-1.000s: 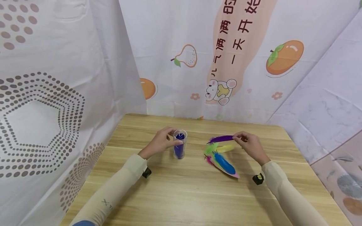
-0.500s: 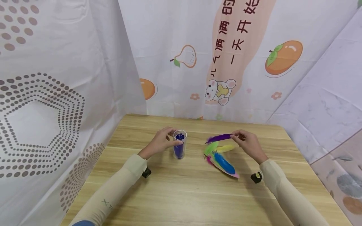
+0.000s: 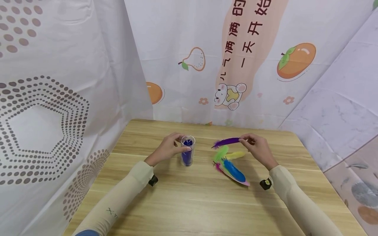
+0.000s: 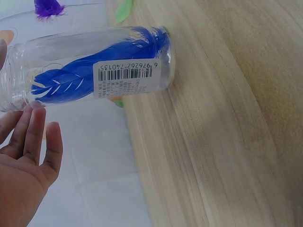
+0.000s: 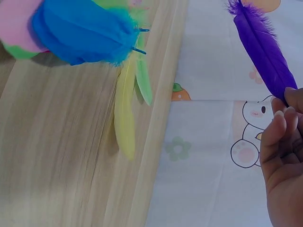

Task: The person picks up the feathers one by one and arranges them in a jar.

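On the table stands a clear cylindrical jar point(image 3: 187, 156) with a dark blue feather point(image 4: 90, 71) inside and a barcode label on its wall. My left hand point(image 3: 169, 149) holds the jar near its rim, thumb on one side and fingers on the other. Between thumb and fingertips my right hand point(image 3: 260, 149) pinches a purple feather point(image 3: 226, 142) by its tip end, in the air with its quill pointing left. Below it a pile of feathers lies on the table: blue point(image 3: 234, 171), yellow point(image 5: 125, 113), green point(image 3: 220, 153) and pink point(image 5: 16, 23).
The wooden table point(image 3: 189, 206) carries the jar left of the feather pile. Printed cloth point(image 3: 165, 59) hangs behind the table's far edge, and more cloth point(image 3: 44, 124) hangs along the left side.
My right hand has moved slightly left and up with the purple feather, away from the pile and nearer the jar. The left hand and jar have stayed put.
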Motion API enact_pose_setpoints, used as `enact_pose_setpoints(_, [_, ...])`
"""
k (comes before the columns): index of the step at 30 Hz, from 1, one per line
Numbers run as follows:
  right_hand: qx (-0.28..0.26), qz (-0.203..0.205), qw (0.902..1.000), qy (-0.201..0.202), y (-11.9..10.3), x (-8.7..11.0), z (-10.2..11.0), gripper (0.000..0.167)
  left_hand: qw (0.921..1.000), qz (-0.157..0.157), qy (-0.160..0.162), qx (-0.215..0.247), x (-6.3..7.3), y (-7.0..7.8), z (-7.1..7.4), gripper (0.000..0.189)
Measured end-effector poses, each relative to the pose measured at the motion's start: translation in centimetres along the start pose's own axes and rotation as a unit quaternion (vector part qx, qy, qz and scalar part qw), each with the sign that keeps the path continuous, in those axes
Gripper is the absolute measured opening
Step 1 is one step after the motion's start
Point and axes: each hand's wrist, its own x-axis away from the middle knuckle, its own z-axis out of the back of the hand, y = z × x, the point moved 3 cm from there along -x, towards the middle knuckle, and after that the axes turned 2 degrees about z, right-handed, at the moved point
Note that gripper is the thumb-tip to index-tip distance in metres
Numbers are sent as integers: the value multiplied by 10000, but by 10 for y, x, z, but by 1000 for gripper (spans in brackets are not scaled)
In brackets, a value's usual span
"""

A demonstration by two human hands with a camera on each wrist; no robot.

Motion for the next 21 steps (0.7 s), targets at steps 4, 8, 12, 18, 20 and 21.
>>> enact_pose_setpoints(4, [-60,22,10000,57,-3,-1,-1,18,10000,3,7,7,0,0,-1,55])
enact_pose_setpoints(8, [-145,52,9999,64,-5,-4,-4,19,10000,14,38,11,0,-1,-1,55])
enact_pose_setpoints(12, [-211,62,9997,104,-8,-9,-8,18,10000,14,38,-12,0,-2,-1,55])
enact_pose_setpoints(18, [-377,65,9992,106,-12,-14,-13,19,10000,-45,2,-55,-2,-2,0,56])
enact_pose_setpoints(20, [-387,83,9992,91,-13,-15,-14,19,10000,-63,-11,-68,-2,-2,0,56])
enact_pose_setpoints(21, [-383,87,9992,83,-14,-16,-15,19,9999,-70,-13,-72,-2,-2,0,56])
